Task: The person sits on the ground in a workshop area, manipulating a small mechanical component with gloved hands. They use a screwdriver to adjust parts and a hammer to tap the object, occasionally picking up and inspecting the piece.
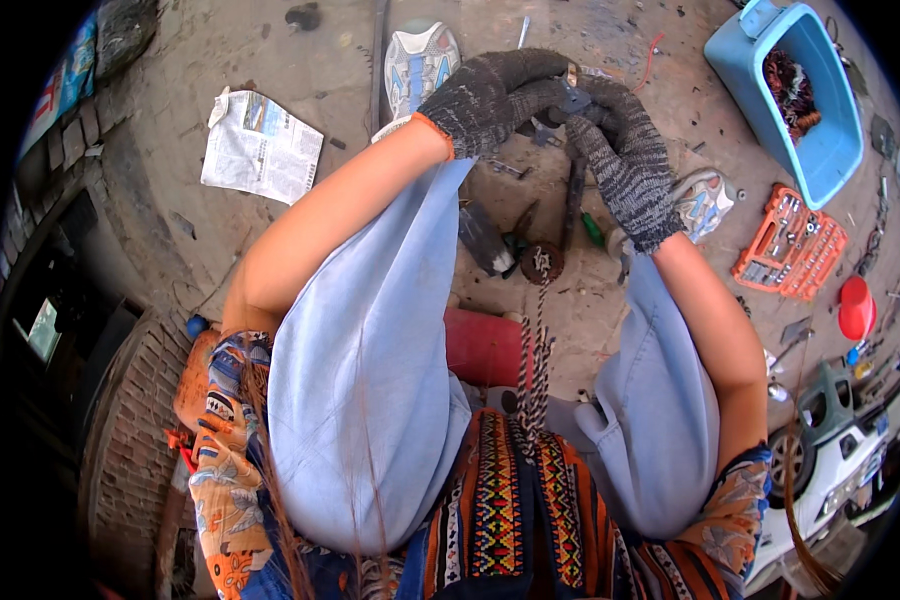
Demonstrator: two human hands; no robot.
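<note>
1. A small dark metal part [568, 100] sits between both gloved hands, held above the concrete floor [300, 75] near its far edge.
2. The left hand [495, 98] has its fingers curled shut around the part.
3. The right hand [625, 160] grips it too, fingers closed.
4. Below them lie scattered tools [530, 235]; farther right are a blue bin [805, 95] and an orange socket set [792, 245], with a newspaper [260, 145] to the left.

Newspaper [261, 146] left; tub [828, 155], socket set [790, 243] right.
</note>
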